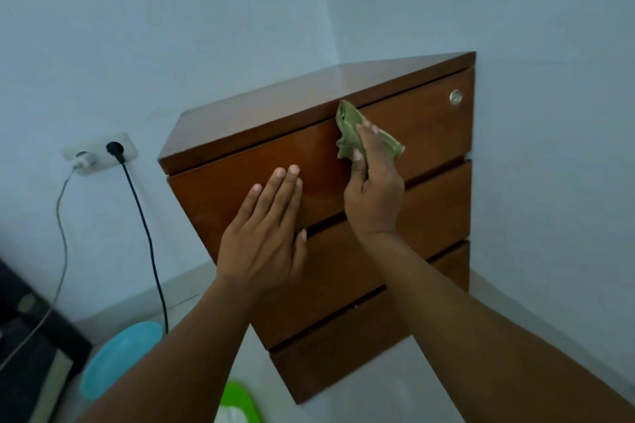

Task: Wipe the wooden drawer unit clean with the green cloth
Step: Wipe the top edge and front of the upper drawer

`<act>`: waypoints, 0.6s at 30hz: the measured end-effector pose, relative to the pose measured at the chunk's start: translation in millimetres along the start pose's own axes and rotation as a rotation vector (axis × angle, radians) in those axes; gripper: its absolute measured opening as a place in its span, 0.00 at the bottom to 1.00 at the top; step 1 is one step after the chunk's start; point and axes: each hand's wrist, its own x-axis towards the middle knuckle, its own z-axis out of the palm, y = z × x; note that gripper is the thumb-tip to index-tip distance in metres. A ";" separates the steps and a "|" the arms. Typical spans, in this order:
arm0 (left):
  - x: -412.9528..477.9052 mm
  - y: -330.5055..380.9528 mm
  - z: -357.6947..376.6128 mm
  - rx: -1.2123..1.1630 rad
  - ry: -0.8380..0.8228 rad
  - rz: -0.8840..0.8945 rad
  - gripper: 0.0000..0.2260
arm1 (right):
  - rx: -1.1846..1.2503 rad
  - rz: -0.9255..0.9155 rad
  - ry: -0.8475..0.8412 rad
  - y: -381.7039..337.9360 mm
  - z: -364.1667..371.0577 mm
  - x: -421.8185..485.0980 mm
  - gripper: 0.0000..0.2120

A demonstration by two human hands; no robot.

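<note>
Pale blue-grey walls (171, 27) meet in a corner, and into that corner the wooden drawer unit (429, 134) is set, seen from above and at a tilt. Three drawer fronts are stacked beneath its flat top, with dark gaps between them. A small round metal lock (455, 97) is fitted near the upper right corner of the top drawer front.

The green cloth (350, 129) is crumpled and pressed against the top drawer front, its upper end reaching the gap just beneath the unit's top edge, roughly midway along the front. It is held by the right hand (374, 192), whose fingers are laid over it and whose thumb is curled around its lower left edge. The left hand (264, 233) is spread flat with fingers together and extended, nothing held, in front of the left half of the top drawer front; whether the palm is touching the wood cannot be told.

On the left wall a double socket (99, 153) is mounted, with a white charger (84, 161) and a black plug (115, 148) in it, and cables hang down from both. On the pale floor near the unit's lower left corner, a light blue round object (120, 357) and a green object (240, 402) are seen.
</note>
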 end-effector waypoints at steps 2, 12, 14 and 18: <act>2.8 -6.8 -6.9 0.006 0.023 -0.007 0.32 | -0.006 -0.096 -0.118 -8.8 10.5 -7.8 0.20; 21.9 -18.4 -4.9 0.074 0.105 0.032 0.32 | -0.077 -0.079 -0.120 11.5 28.8 16.7 0.26; 25.3 -14.8 -0.6 0.072 0.122 0.019 0.33 | -0.097 -0.038 -0.089 24.4 25.7 25.7 0.27; 38.8 -0.1 8.5 0.050 0.144 0.028 0.34 | -0.112 0.064 -0.004 54.2 14.6 49.7 0.26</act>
